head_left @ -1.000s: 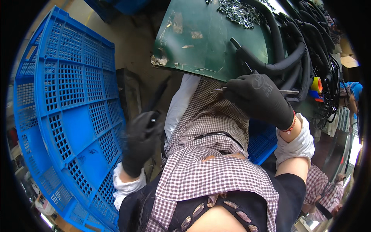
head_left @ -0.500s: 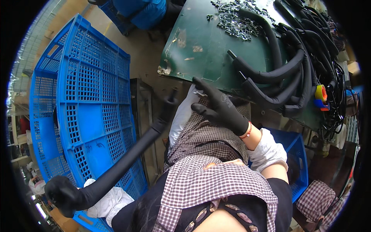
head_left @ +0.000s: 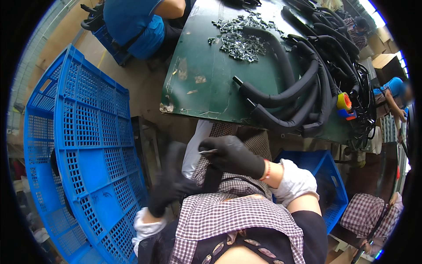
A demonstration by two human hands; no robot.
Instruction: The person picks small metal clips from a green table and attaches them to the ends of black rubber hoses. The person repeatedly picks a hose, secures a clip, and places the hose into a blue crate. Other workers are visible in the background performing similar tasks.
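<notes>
My left hand (head_left: 168, 188), in a black glove, is in front of my apron and smeared by motion. It is closed around a black foam-covered tube (head_left: 176, 155), whose blurred shape rises from the fist. How far the tube runs is hard to make out against the dark gloves. Just to its right, my right hand (head_left: 235, 155), also gloved in black, pinches a small shiny metal clip (head_left: 208, 152) between thumb and fingers. Similar metal clips (head_left: 241, 46) lie in a loose pile on the green table (head_left: 206, 99) beyond. Several curved black padded tubes (head_left: 281, 99) rest beside them.
A large blue perforated crate (head_left: 94, 154) stands on end at my left. Another blue crate (head_left: 336, 189) sits low at right. Tape rolls (head_left: 344, 101) lie at the table's right edge. A person in blue (head_left: 132, 26) is at the far left; another (head_left: 391, 94) is at right.
My left hand has come in from the far left toward my lap, bringing the tube. My right hand has drawn back from the table edge, fingers now pinched on the clip. The view has shifted.
</notes>
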